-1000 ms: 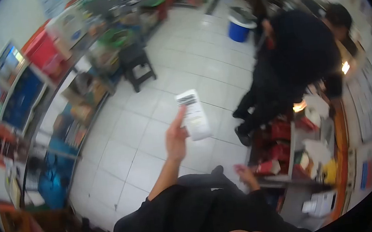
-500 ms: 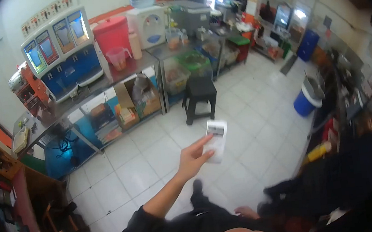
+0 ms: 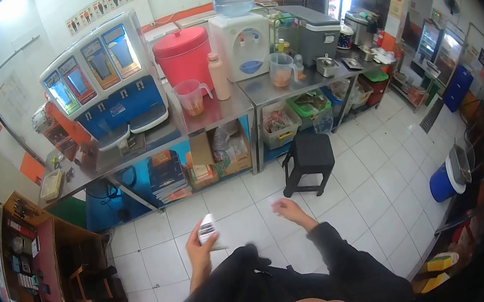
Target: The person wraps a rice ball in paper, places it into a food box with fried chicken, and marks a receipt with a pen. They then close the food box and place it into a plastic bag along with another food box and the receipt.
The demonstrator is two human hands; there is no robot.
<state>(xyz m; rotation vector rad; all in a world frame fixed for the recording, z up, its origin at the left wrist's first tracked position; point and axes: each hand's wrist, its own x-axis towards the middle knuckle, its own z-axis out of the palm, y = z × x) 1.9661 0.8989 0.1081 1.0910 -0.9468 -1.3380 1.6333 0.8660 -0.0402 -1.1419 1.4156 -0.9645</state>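
Note:
My left hand (image 3: 200, 248) grips a small white slip of paper (image 3: 207, 229) with dark print, its thumb laid over the lower part. To the right, my right hand (image 3: 292, 212) is raised over the tiled floor with its fingers curled together; a small pale patch shows at the fingertips, too small to make out. A black stool (image 3: 309, 164) stands just beyond my right hand.
A steel counter (image 3: 160, 137) bears a drink dispenser (image 3: 109, 85), a red bucket (image 3: 183, 53), a pink jug (image 3: 191, 99) and a water dispenser (image 3: 240, 50). Boxes and crates sit below. A wooden desk (image 3: 44, 245) is at left, a blue bucket (image 3: 441, 182) at right.
My left hand has moved left and down with the paper. My right hand has risen into clear view. The view has shifted, so the counter and stool appear nearer.

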